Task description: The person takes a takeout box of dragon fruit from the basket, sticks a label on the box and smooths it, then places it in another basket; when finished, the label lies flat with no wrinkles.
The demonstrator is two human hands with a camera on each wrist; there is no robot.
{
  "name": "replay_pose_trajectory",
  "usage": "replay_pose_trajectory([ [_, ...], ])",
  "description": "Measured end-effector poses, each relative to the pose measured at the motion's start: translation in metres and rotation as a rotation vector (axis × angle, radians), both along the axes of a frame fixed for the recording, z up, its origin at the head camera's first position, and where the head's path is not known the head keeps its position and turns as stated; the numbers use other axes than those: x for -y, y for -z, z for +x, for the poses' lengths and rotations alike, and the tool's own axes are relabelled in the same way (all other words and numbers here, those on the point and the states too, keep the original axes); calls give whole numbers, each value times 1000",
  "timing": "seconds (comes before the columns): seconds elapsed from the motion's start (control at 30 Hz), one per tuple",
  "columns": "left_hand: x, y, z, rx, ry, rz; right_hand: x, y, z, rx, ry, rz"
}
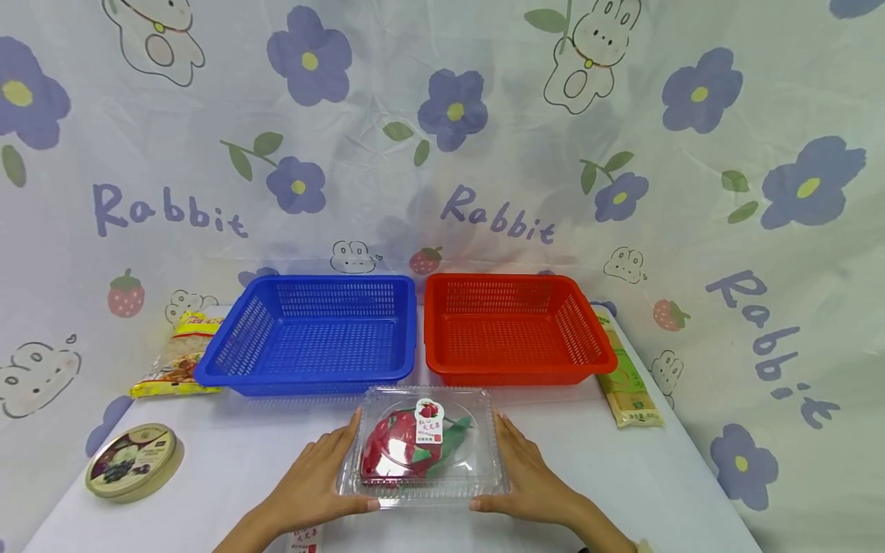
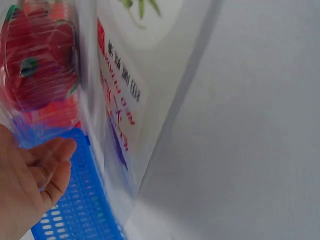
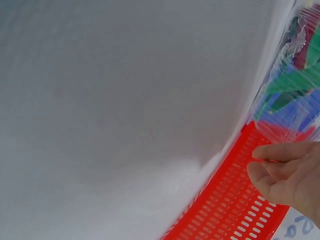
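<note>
A clear plastic clamshell box [image 1: 477, 468] is in front of the two baskets, in the middle of the head view. Through its lid shows a red dragon fruit [image 1: 390, 453] with green tips, and a white label [image 1: 429, 428] is stuck on top. My left hand [image 1: 314, 476] grips the box's left side, thumb along the front edge. On the opposite side my right hand [image 1: 532, 472] holds it the same way. Both wrist views catch only part of the box, with curled fingers [image 2: 57, 170] beside it in the left one.
A blue basket [image 1: 307, 382] and a red basket [image 1: 518, 378] stand side by side behind the box. To the left are a yellow-topped snack bag [image 1: 178, 357] and a round gold tin [image 1: 134, 461]. A green-and-tan packet [image 1: 629, 384] lies at right. A printed label [image 1: 304, 539] shows below my left wrist.
</note>
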State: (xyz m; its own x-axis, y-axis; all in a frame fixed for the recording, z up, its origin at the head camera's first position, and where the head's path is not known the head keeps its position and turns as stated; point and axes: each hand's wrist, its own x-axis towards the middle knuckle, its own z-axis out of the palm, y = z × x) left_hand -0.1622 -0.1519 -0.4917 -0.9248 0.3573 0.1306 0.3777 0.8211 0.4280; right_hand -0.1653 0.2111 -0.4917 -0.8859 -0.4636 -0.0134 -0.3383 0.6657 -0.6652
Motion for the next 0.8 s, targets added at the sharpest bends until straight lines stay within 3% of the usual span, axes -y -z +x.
replay_pose_trajectory([
  [0.23, -6, 1, 2, 10, 12, 12, 3, 1, -1, 30, 3, -40],
  [0.47, -8, -7, 5, 149, 34, 53, 5, 2, -1, 45, 5, -49],
  [0.8, -9, -12, 3, 285, 52, 146, 4, 1, -1, 100, -48, -118],
])
